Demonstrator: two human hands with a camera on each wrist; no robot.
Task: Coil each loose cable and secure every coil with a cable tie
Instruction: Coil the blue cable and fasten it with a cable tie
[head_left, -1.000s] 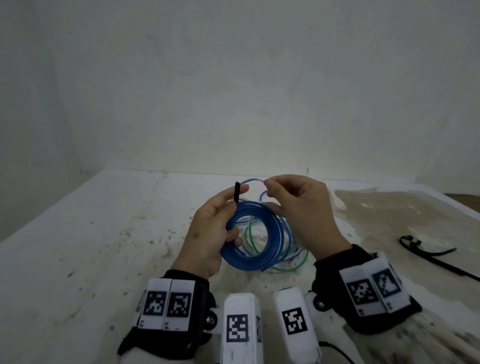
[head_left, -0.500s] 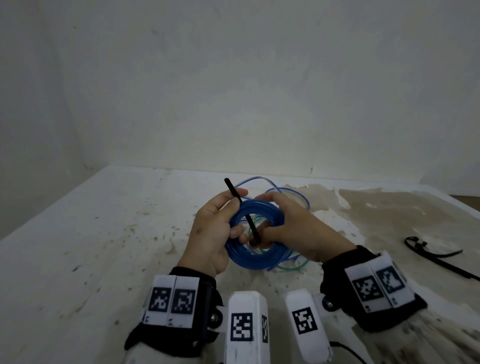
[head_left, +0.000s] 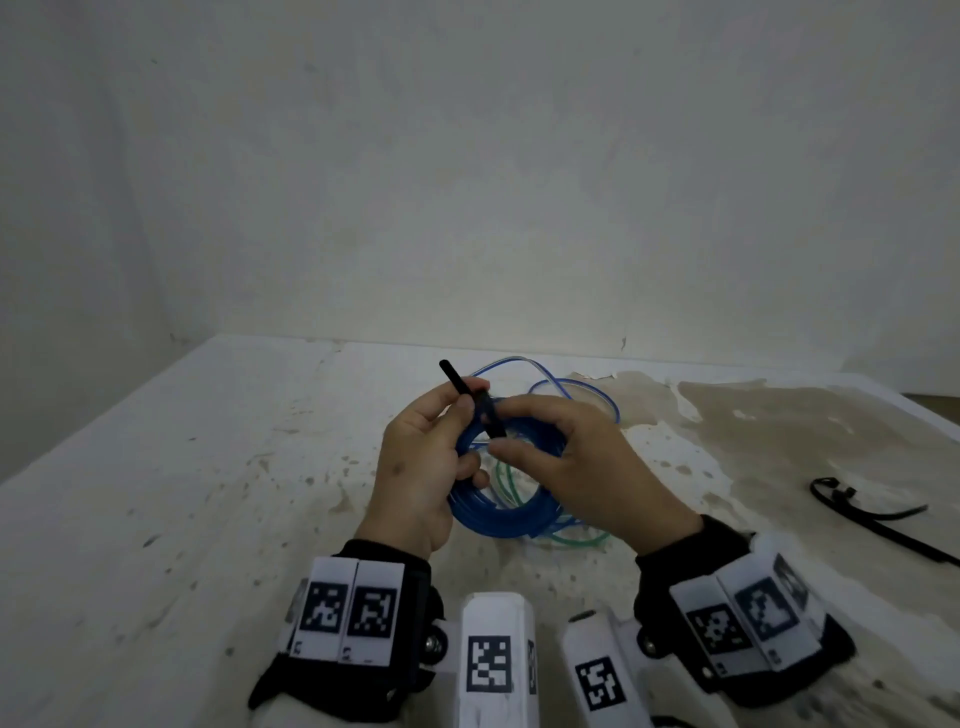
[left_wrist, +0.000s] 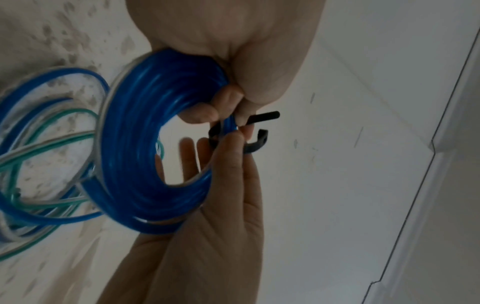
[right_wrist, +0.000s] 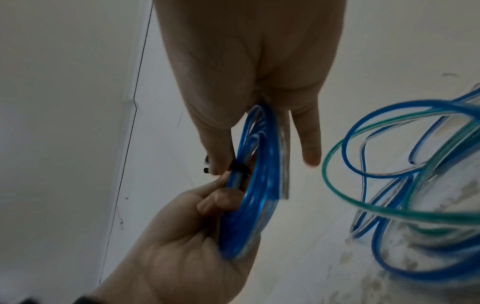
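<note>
My left hand (head_left: 415, 467) grips a tight blue cable coil (head_left: 498, 514) held upright above the table, with its thumb against a black cable tie (head_left: 470, 402). My right hand (head_left: 582, 467) pinches the tie's lower part at the coil's top between thumb and forefinger. In the left wrist view the tie (left_wrist: 259, 142) bends around some of the coil's strands (left_wrist: 145, 144), both ends free. The right wrist view shows the tie (right_wrist: 239, 167) crossing the coil (right_wrist: 249, 216) between both hands' fingertips.
Loose blue cable (head_left: 587, 395) and green cable (head_left: 576, 543) lie in open loops on the white stained table (head_left: 208, 493) behind and under the coil. More black cable ties (head_left: 872, 519) lie at the right. A wall stands close behind.
My right hand left the loose cable at the coil's top, took the tie's lower end inside the coil, and now pinches it near the top. The tie tilted from upright to slanted.
</note>
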